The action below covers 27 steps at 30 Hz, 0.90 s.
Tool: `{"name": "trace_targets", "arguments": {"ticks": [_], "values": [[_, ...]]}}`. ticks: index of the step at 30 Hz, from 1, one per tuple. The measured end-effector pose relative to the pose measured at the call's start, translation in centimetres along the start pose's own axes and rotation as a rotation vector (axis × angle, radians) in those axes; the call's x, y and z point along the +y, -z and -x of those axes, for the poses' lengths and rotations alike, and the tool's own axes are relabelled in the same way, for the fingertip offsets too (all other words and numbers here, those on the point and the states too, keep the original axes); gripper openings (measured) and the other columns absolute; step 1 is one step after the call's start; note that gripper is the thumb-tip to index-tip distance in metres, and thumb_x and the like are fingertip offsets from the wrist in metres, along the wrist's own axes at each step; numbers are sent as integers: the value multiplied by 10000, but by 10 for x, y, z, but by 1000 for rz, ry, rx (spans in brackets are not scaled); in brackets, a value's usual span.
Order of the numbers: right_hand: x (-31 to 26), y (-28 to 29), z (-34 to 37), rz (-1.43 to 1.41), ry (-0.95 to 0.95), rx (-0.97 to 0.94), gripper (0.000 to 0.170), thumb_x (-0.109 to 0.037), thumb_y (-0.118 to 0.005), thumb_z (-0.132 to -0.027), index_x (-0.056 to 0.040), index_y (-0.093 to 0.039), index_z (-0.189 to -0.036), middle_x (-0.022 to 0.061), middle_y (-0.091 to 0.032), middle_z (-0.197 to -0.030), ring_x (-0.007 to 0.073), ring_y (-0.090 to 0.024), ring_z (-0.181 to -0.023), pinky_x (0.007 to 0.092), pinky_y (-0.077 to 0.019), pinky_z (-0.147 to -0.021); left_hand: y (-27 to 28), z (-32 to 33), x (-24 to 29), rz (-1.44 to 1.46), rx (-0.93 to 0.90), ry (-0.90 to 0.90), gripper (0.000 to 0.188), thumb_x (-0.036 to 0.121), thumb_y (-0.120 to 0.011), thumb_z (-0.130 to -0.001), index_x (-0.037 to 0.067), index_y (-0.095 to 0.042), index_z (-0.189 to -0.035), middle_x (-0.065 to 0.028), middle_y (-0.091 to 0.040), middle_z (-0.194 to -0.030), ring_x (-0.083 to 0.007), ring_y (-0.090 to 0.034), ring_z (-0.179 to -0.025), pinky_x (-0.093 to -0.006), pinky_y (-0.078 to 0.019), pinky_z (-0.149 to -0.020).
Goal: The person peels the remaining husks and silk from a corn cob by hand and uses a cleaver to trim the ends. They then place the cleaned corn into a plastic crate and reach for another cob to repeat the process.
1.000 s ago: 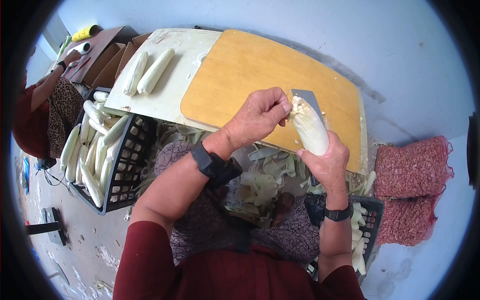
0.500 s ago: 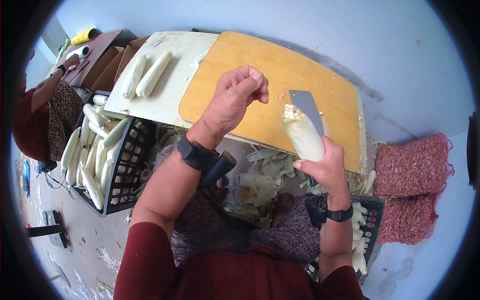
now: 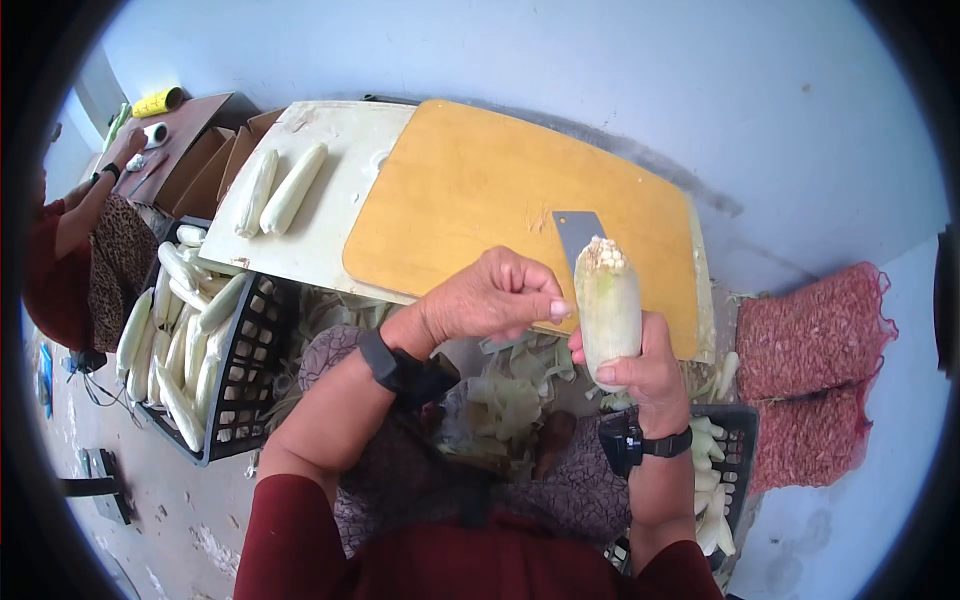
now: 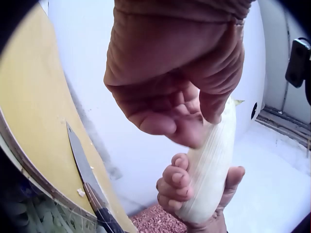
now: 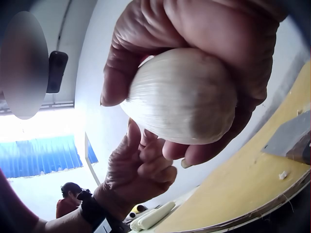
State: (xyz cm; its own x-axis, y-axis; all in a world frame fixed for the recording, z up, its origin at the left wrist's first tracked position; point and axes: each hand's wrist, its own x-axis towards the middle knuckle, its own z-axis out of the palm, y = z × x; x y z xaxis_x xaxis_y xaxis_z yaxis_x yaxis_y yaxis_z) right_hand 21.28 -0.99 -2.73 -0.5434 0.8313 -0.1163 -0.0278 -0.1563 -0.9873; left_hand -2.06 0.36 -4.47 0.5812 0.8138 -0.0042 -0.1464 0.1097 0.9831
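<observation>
My right hand [image 3: 645, 370] grips an ear of corn [image 3: 610, 315] around its lower part, the thumb across its front. The ear stands nearly upright in pale husk, with bare kernels showing at the top. My left hand [image 3: 500, 295] hovers just left of the ear, its fingers curled and nothing visible between them. In the left wrist view, the left fingertips [image 4: 194, 140] overlap the husk. Behind the ear, a knife [image 3: 576, 236] with a broad grey blade lies on the yellow board [image 3: 480, 190]; the ear partly hides it in the head view.
Two husked ears [image 3: 293, 190] lie on the white tabletop [image 3: 345, 130]. A black crate [image 3: 245, 390] full of ears stands at left, another crate [image 3: 742, 440] at lower right. Red mesh sacks [image 3: 810, 340] lean by the wall. Loose husks [image 3: 500, 400] lie below; another person [image 3: 75, 230] works at far left.
My left hand drew away from the ear's top, then came back lower beside it. The right hand turned the ear more upright and brought it slightly lower. The head view tilted up a little.
</observation>
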Motion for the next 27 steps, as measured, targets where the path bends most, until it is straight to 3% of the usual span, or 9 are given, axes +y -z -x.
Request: {"name": "trace_targets", "arguments": {"ticks": [1, 2, 3, 5, 9, 14, 19, 23, 27], "values": [[0, 1, 0, -15, 12, -38, 509, -74, -723, -577, 61, -586, -1048, 124, -653, -904, 173, -640, -792, 289, -516, -727, -2, -3, -7, 11, -1, -42, 117, 149, -616, -870, 35, -614, -895, 11, -557, -594, -45, -506, -508, -189, -402, -472], [1, 1, 1, -13, 18, -37, 509, -74, -723, -577, 61, -586, -1048, 124, -653, -904, 173, -640, -792, 289, -516, -727, -1, -6, -12, 56, -47, -113, 242, 171, -655, -840, 37, -614, -1036, -20, -622, -752, -77, -573, -677, -227, -472, -639], [1, 1, 1, -51, 16, -53, 514, -71, -715, -572, 62, -586, -1051, 128, -654, -910, 179, -642, -793, 295, -517, -733, -4, -7, -13, 52, -51, -117, 242, 171, -655, -840, 37, -614, -1036, -20, -622, -752, -77, -573, -677, -227, -472, -639], [2, 0, 1, -89, 17, -68, 519, -69, -707, -567, 64, -587, -1054, 131, -655, -915, 185, -644, -794, 302, -518, -740, -13, -10, -15, -15, 1, -331, 408, 166, -686, -811, 44, -551, -1177, -44, -610, -984, -123, -564, -922, -303, -443, -859], [-1, -10, -1, -66, -33, -47, 594, -127, -675, -503, 100, -566, -1041, 171, -644, -871, 242, -650, -785, 336, -533, -742, -17, -9, -11, 141, -131, -224, 714, 156, -750, -717, 33, -411, -1333, -98, -504, -1263, -180, -458, -1182, -374, -327, -1033], [-2, -18, -3, -48, -121, -77, 601, -130, -677, -506, 89, -562, -1054, 166, -639, -878, 242, -647, -805, 341, -534, -747, -23, -6, -2, 356, -141, -193, 771, 128, -719, -730, 20, -316, -1379, -128, -504, -1254, -221, -475, -1178, -378, -365, -1013], [4, -18, -8, 75, -87, -125, 395, -132, -719, -631, 23, -581, -967, 65, -607, -863, 133, -578, -780, 268, -463, -695, -22, -7, -6, 341, -64, -320, 724, 125, -688, -754, 11, -317, -1365, -132, -533, -1196, -232, -522, -1122, -373, -399, -985], [6, -22, -11, 263, -101, -42, 494, -133, -688, -611, 49, -553, -1050, 103, -623, -865, 176, -613, -793, 290, -490, -717, -20, -9, -6, 327, 78, -326, 564, 169, -645, -806, 5, -393, -1284, -123, -564, -1114, -214, -563, -1042, -367, -440, -935], [4, -29, -9, 279, -52, 19, 390, -120, -732, -629, 15, -571, -958, 49, -597, -852, 121, -561, -769, 270, -449, -685, -20, -9, -6, 348, 103, -292, 320, 200, -564, -877, -3, -513, -1119, -121, -598, -1027, -214, -588, -987, -366, -462, -901]]}}
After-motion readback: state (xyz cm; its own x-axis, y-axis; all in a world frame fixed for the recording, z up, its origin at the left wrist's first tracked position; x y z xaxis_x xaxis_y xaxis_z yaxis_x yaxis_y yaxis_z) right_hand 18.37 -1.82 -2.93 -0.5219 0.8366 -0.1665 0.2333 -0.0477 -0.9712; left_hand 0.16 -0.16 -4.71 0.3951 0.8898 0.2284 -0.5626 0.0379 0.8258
